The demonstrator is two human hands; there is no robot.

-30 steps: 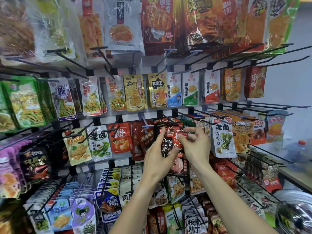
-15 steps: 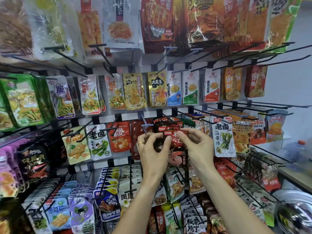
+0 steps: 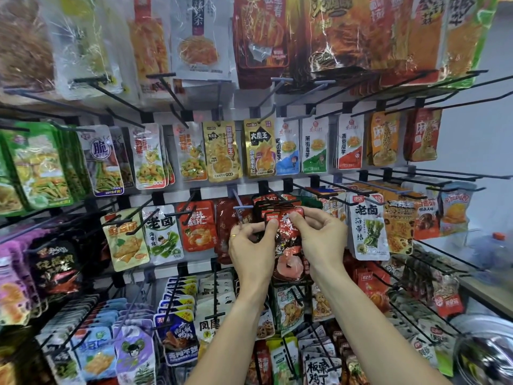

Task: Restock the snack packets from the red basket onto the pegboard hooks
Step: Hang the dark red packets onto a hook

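Both hands are pinching the top edge of a glossy red-and-black plastic snack packet (image 3: 287, 240): left hand (image 3: 251, 248) fingers and right hand (image 3: 322, 240) fingers gripping it just left of the white seaweed-knot packet (image 3: 367, 232) hanging on the pegboard.

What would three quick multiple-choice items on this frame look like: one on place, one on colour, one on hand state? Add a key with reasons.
1. Where is the red-and-black packet held?
A. Top row
B. Third row, left of the white seaweed-knot packet
C. Bottom row

2. What colour is the ring on the left hand?
A. Gold
B. Black
C. Blue

3. How do the hands hold the packet?
A. Only the right hand touches it
B. Flat palms press it
C. Both pinch its top edge

Key: 1 B, it sits level with that row; 2 A, a gold band shows on one finger; 3 C, both thumbs sit on the packet's red header.
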